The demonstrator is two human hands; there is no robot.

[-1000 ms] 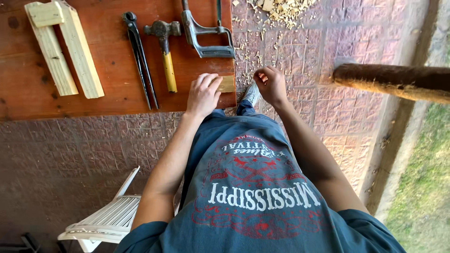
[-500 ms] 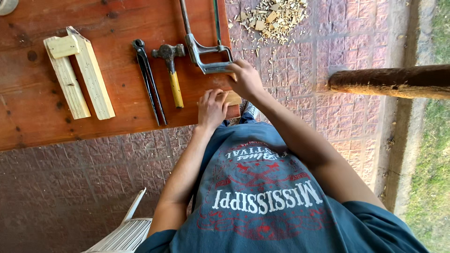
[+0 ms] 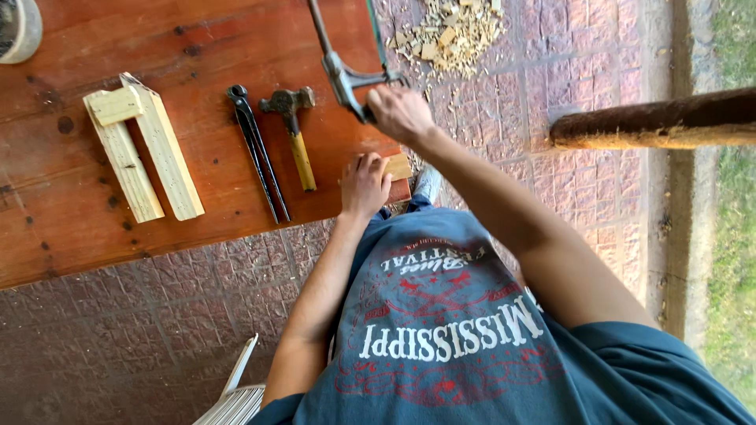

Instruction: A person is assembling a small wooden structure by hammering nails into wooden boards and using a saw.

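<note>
Gripping the hacksaw (image 3: 346, 75) handle in our closed right hand (image 3: 400, 114), we are pinning a small wood block (image 3: 398, 166) with our flat left hand (image 3: 364, 185) at the surface (image 3: 197, 86) edge; next seems to be setting blade to wood.

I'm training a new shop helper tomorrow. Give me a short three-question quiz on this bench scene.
1. True or false: the right hand grips the handle of the hacksaw.
2. What does the left hand press on the wooden table?
3. Which tool lies between the pincers and the left hand: A) hammer B) chisel C) file?

Key
1. True.
2. A small wood block at the table's edge.
3. A.
</note>
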